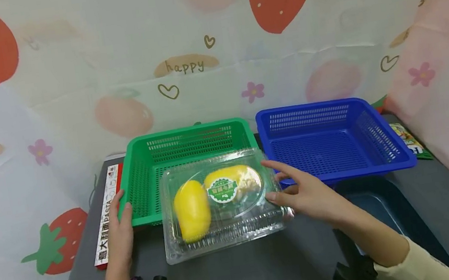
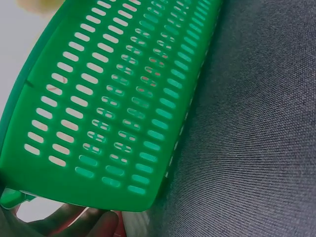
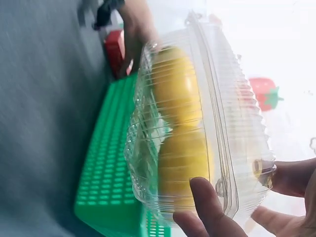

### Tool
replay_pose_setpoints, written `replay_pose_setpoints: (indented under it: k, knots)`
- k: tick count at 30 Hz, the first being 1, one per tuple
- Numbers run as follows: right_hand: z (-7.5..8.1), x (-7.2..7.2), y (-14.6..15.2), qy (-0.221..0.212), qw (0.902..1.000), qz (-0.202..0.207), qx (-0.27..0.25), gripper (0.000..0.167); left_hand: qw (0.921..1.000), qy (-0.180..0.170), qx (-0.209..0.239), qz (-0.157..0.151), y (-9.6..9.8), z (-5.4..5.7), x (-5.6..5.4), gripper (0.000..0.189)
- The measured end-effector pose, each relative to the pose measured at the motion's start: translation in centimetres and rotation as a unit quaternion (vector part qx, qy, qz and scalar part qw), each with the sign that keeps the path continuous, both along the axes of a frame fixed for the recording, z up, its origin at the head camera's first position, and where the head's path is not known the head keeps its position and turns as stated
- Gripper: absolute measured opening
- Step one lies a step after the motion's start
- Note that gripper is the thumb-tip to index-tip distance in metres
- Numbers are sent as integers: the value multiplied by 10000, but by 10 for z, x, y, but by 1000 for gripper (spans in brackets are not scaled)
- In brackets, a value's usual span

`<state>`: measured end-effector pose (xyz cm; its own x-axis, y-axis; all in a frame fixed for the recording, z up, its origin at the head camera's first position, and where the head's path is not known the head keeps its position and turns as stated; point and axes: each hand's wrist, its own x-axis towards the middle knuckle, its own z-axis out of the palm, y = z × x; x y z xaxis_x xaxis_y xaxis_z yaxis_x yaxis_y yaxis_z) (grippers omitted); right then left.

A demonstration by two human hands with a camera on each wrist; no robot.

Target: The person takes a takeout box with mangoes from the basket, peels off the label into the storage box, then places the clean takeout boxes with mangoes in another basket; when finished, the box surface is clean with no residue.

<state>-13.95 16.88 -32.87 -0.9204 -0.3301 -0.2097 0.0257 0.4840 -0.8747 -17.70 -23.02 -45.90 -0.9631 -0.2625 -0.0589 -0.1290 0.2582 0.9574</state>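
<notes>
My right hand (image 1: 315, 194) grips the right end of a clear plastic clamshell box (image 1: 229, 229), thumb on one face and fingers on another. Two yellow mangoes (image 1: 193, 210) show through it, and a green-and-white label (image 1: 222, 190) is on the lid. The box is held tilted above the table, overlapping the front of a green plastic basket (image 1: 183, 129) in the head view. At that basket's left front corner, my left hand (image 1: 120, 233) holds the rim; in the left wrist view its fingers (image 2: 101, 224) lie against the end wall, partly hidden.
A blue basket (image 1: 342, 173) stands right of the green one. In front of it lies a dark blue tray (image 1: 424, 236), partly behind my right forearm. A red-and-white pasta box (image 1: 107, 215) lies at the left, and a green packet (image 1: 409, 139) at the right edge.
</notes>
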Motion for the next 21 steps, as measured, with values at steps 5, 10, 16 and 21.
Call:
replay_pose_setpoints:
  k: [5, 10, 16, 21]
  knots:
    - [-11, 34, 10, -225, 9993, -261, -134, 66, 9999, 20, 94, -127, -3, -1, 4, 55]
    - [-23, 63, 23, -629, 9965, -512, -177, 64, 9997, 28, 122, -226, -2, -2, 1, 55]
    - [-46, 84, 36, -1012, 9942, -365, 44, 65, 9995, 49, 122, -274, -2, -1, 1, 55]
    - [-74, 91, 44, -1240, 9911, -434, -210, 66, 9996, 38, 113, -254, -2, 0, 2, 54]
